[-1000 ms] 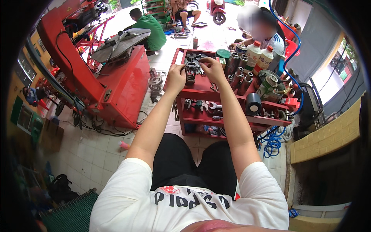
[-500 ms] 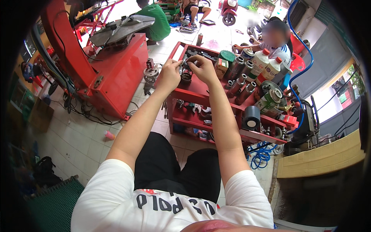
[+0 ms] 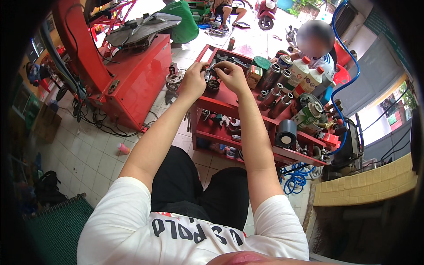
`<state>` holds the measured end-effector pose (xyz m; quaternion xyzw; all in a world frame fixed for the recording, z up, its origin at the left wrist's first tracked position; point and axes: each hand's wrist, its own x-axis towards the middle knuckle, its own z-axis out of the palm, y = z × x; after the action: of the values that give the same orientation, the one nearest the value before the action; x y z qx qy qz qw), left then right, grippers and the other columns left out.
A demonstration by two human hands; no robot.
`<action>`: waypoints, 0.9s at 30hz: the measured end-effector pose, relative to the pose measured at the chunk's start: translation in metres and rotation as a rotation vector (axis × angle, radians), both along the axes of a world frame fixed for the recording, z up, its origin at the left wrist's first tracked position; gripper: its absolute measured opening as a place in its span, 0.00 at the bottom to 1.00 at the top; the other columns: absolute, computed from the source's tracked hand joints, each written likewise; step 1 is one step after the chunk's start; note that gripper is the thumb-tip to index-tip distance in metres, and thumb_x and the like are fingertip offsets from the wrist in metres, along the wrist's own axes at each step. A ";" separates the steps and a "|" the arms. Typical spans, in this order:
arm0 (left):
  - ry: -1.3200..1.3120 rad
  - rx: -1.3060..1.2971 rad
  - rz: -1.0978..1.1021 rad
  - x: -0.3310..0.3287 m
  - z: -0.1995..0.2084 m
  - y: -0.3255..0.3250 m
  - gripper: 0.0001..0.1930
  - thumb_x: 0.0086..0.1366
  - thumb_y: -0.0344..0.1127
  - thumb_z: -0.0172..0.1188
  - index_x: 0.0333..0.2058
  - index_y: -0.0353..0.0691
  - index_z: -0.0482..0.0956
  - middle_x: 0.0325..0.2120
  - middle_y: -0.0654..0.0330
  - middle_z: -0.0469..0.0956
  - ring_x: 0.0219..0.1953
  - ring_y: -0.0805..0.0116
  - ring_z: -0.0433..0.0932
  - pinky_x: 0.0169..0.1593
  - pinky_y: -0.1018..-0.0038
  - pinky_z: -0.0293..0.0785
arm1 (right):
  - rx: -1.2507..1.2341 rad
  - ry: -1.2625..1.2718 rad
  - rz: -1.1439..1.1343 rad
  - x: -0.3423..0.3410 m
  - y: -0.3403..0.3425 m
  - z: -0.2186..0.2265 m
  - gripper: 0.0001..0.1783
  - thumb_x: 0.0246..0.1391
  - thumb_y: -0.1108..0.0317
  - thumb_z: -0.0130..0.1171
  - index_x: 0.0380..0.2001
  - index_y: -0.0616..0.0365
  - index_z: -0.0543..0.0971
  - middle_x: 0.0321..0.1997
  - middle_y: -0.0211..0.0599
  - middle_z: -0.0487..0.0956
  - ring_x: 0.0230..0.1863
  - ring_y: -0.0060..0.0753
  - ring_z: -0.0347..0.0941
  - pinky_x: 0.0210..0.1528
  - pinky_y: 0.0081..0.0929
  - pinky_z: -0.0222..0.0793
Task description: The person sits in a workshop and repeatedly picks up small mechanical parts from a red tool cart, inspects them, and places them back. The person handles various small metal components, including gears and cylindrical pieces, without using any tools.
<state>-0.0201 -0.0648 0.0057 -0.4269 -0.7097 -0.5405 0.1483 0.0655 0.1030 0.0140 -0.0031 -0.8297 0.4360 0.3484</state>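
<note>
Both my arms reach forward over the near left corner of a red tool cart (image 3: 229,100). My left hand (image 3: 194,82) is closed, thumb and fingers pinched near a small silvery part. Facing it, my right hand (image 3: 232,77) is also closed, its fingertips bent down at a small dark metal part. The fingers cover most of what is between them, so I cannot make out its exact kind. Just below the fingertips a dark round metal part (image 3: 213,85) sits on the cart top. Behind the hands lie dark metal tools (image 3: 229,58) in a tray section.
Right of my hands stand several metal sockets (image 3: 270,96), a green-lidded can (image 3: 261,62), white bottles (image 3: 300,67) and a black cylinder (image 3: 287,134). A red tyre machine (image 3: 132,84) is at the left. A blue hose (image 3: 357,62) hangs at the right, near a seated person (image 3: 324,62).
My hands stay over the same spot with slightly shifted fingers, and the left fingertips have moved a little apart from the right. The view has tilted slightly.
</note>
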 end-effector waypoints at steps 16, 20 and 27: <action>0.075 -0.037 0.052 0.001 -0.002 0.000 0.12 0.69 0.22 0.57 0.48 0.36 0.84 0.47 0.50 0.85 0.52 0.47 0.81 0.58 0.57 0.75 | -0.031 -0.031 -0.001 0.002 0.000 0.000 0.12 0.61 0.68 0.65 0.44 0.61 0.87 0.37 0.35 0.89 0.31 0.20 0.80 0.38 0.25 0.77; 0.082 -0.055 0.074 -0.001 -0.003 0.001 0.12 0.69 0.23 0.56 0.47 0.37 0.84 0.45 0.50 0.85 0.52 0.46 0.80 0.58 0.56 0.74 | -0.041 -0.050 0.011 0.002 0.000 -0.001 0.11 0.61 0.68 0.66 0.44 0.61 0.87 0.36 0.34 0.88 0.32 0.20 0.80 0.38 0.24 0.77; 0.115 -0.045 0.074 -0.003 -0.007 0.002 0.13 0.67 0.22 0.56 0.46 0.38 0.85 0.44 0.52 0.86 0.51 0.46 0.79 0.58 0.56 0.73 | -0.061 -0.059 0.025 0.004 -0.002 0.001 0.11 0.61 0.69 0.65 0.44 0.61 0.87 0.36 0.33 0.88 0.32 0.19 0.79 0.38 0.23 0.77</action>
<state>-0.0232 -0.0629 -0.0010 -0.4338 -0.7274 -0.4929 0.1991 0.0696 0.1013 0.0146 -0.0161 -0.8260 0.4651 0.3179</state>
